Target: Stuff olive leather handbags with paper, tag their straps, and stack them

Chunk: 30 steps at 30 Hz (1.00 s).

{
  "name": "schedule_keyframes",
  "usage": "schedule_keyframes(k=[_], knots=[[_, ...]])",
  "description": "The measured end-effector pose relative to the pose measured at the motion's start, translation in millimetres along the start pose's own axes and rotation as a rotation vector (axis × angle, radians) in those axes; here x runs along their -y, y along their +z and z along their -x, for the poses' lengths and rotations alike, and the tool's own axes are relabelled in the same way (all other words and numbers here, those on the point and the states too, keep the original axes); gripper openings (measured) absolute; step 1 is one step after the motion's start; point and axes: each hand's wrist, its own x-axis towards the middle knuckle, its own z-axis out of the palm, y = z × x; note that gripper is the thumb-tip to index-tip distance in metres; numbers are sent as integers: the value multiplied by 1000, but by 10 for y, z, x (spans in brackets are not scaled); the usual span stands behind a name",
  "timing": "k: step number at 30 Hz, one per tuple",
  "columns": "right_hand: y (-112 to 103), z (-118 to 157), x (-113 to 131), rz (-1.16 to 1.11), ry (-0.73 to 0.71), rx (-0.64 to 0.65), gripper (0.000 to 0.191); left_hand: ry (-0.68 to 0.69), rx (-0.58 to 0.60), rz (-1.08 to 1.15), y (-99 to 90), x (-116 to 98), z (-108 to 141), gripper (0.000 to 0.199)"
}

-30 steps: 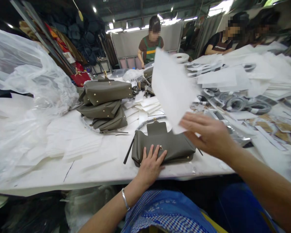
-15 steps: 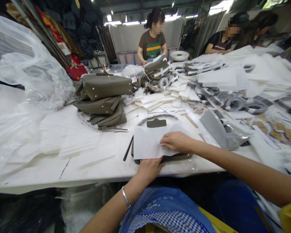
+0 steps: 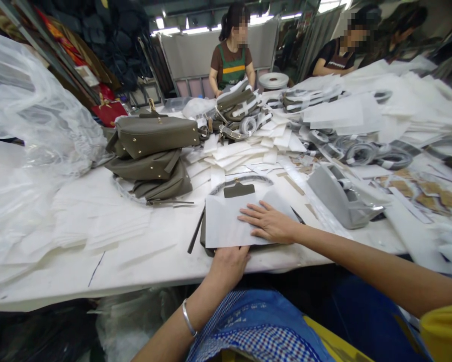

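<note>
A white sheet (image 3: 223, 221) covers most of an olive handbag (image 3: 239, 189) lying on the table in front of me; the bag's flap tab and handle show beyond the sheet's far edge. My right hand (image 3: 269, 222) rests flat on the sheet with its fingers spread. At the bag's near edge is my left hand (image 3: 229, 264), its fingertips partly under the sheet, so what they grip cannot be made out. A dark strap (image 3: 196, 230) sticks out at the bag's left.
Stacked olive bags (image 3: 156, 136) stand at the back left beside plastic wrapping (image 3: 52, 100). White sheets (image 3: 233, 151) and wrapped straps lie beyond the bag. A grey wrapped piece (image 3: 335, 196) sits at the right. Several people are across the table.
My right hand has opened out from curled fingers to lie flat on the sheet. The sheet looks smoother. The whole view has shifted slightly.
</note>
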Motion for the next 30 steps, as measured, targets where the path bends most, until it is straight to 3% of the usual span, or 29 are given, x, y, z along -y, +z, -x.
schedule_keyframes(k=[5,8,11,14,17,24,30], knots=[[35,4,-2,-3,-14,-11,57,-66,218,66,-759,-148,-111,20],[78,10,-17,-13,-19,-40,57,-95,155,75,-937,-80,-387,28],[112,14,-46,-29,-17,-60,60,36,40,86,-690,146,-633,40],[111,22,-111,-68,1,-79,62,2,36,81,-319,354,-684,52],[78,44,-199,-133,9,-97,64,-21,-4,122,-115,418,-614,55],[40,103,-209,-200,-48,-181,48,-5,-7,92,-62,383,-565,48],[101,94,-109,-156,-28,-219,37,25,84,47,-177,493,-582,52]])
